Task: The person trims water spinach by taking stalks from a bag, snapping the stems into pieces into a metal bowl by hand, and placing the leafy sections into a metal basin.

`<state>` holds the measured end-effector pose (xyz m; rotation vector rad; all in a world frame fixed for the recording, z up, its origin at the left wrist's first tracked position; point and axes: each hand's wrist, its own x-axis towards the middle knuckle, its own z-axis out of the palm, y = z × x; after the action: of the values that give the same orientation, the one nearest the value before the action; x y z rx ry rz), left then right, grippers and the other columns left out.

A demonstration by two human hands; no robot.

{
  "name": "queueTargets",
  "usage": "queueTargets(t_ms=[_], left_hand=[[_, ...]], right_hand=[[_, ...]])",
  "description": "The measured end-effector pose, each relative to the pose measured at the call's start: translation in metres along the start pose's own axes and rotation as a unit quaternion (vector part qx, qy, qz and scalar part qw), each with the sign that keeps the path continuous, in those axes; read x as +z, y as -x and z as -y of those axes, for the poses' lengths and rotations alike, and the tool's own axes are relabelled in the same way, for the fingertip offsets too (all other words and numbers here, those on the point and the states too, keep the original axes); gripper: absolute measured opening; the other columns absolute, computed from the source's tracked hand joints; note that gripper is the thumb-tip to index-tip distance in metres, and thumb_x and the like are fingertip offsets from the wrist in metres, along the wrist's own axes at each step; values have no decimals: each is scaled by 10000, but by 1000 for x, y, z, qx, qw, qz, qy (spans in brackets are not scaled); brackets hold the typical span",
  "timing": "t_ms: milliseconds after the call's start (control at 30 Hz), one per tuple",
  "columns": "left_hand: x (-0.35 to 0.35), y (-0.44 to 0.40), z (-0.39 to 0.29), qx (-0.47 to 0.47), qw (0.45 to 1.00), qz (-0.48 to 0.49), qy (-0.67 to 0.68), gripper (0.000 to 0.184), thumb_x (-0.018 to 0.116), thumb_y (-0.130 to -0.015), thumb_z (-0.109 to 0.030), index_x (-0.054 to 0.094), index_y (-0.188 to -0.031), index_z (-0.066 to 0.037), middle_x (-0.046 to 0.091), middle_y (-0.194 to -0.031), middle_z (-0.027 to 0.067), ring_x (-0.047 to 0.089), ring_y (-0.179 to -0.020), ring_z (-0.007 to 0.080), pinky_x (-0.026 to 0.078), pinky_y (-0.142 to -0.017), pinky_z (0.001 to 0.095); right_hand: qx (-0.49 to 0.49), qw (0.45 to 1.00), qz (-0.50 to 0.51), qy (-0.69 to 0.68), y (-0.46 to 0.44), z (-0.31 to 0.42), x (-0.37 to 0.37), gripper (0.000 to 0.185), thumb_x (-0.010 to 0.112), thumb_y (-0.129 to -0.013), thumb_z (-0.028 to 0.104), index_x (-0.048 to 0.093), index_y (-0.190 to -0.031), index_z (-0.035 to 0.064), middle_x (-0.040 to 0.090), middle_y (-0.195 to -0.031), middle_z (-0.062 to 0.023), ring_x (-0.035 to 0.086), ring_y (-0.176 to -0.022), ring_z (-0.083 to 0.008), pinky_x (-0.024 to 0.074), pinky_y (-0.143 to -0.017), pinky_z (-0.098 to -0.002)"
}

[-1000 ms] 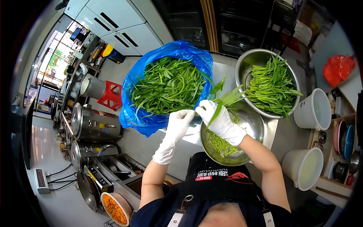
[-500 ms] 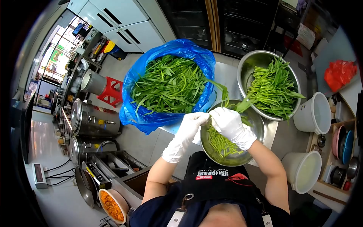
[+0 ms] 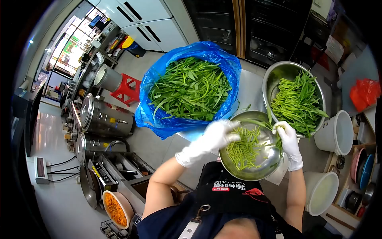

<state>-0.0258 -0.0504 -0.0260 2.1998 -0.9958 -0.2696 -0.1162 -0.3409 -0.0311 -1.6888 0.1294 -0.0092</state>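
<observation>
My right hand, in a white glove, grips a few leafy stems of water spinach at the right rim of a steel bowl. Short cut-looking green stem pieces lie in this bowl. Over its left side is my left hand, also gloved and smeared by motion, so its fingers are unclear. Ahead, a blue plastic bag is full of long water spinach. At the upper right, a larger steel basin holds a bundle of water spinach with stems lined up.
White buckets stand on the right, near shelves with pans. A red stool and large steel pots are on the left. A tub of orange shreds sits at the lower left. Bag and bowls rest on a metal table.
My hands were together above the bowl and are now apart. The right hand has moved right with the stems, toward the larger basin. The whole view has shifted slightly.
</observation>
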Motion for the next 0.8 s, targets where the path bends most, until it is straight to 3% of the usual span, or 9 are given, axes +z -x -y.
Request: queueTargets(t_ms=[100,133,200,233,267,367,467,600,800], left_hand=[[-72,-30,9,-71,988,-120,-69,295,615,-904,-269,693,-1041,-19,689,-969,180,667,-892,343,524,-791,403],[-90,-41,26,-118,972,-158,-126,278,608,-903,-268,707,-981,-21,694,-916,183,673,-850,350,529,-765,411],[-129,-61,80,-101,934,-201,-278,200,569,-868,-157,722,-926,-40,694,-891,189,677,-845,344,534,-759,423],[-147,-71,122,-148,907,-146,-367,185,581,-816,-112,727,-914,-56,697,-888,176,676,-840,343,533,-764,428],[-159,-74,151,-176,900,-185,-354,207,616,-770,-112,728,-941,-78,702,-899,158,675,-848,342,536,-759,424],[-186,-81,191,-256,876,-105,-396,238,635,-781,-137,716,-1002,-107,702,-949,153,671,-903,324,528,-785,418],[-182,-91,203,-265,851,-67,-449,159,643,-791,-190,724,-910,-122,706,-959,99,643,-960,287,490,-808,423],[-177,-103,223,-338,806,-21,-486,208,647,-785,-183,724,-949,-82,696,-1031,83,589,-1051,257,400,-896,411],[-181,-113,207,-339,797,35,-499,234,642,-774,-190,726,-961,-76,695,-1053,106,606,-1047,293,412,-899,415]], right_hand=[[19,999,-24,-27,11,-11,-12,128,451,-956,51,567,-938,1,591,-834,-46,544,-762,-111,449,-752,-250],[21,998,-26,-62,15,-15,-11,132,468,-969,93,567,-941,11,592,-831,-42,543,-765,-112,446,-752,-251],[24,993,-41,-107,20,-20,-8,166,493,-991,174,564,-953,28,592,-825,-38,538,-756,-115,440,-738,-252],[27,991,-51,-122,22,-22,-4,167,497,-989,177,564,-953,29,592,-825,-37,537,-751,-114,439,-731,-251],[30,988,-62,-138,23,-23,-2,168,500,-987,181,565,-953,29,591,-825,-37,535,-747,-113,437,-724,-251],[29,985,-84,-148,25,-24,0,182,508,-980,201,571,-960,31,587,-816,-34,531,-736,-109,431,-696,-244],[44,986,-94,-129,28,-19,0,171,470,-984,148,565,-982,5,597,-805,-55,553,-714,-127,471,-680,-255],[47,988,-107,-100,33,-27,2,172,477,-983,151,575,-972,10,607,-812,-45,556,-708,-112,469,-661,-245],[55,982,-112,-141,37,-43,2,175,477,-990,161,567,-975,11,591,-799,-42,538,-697,-113,463,-669,-244]])
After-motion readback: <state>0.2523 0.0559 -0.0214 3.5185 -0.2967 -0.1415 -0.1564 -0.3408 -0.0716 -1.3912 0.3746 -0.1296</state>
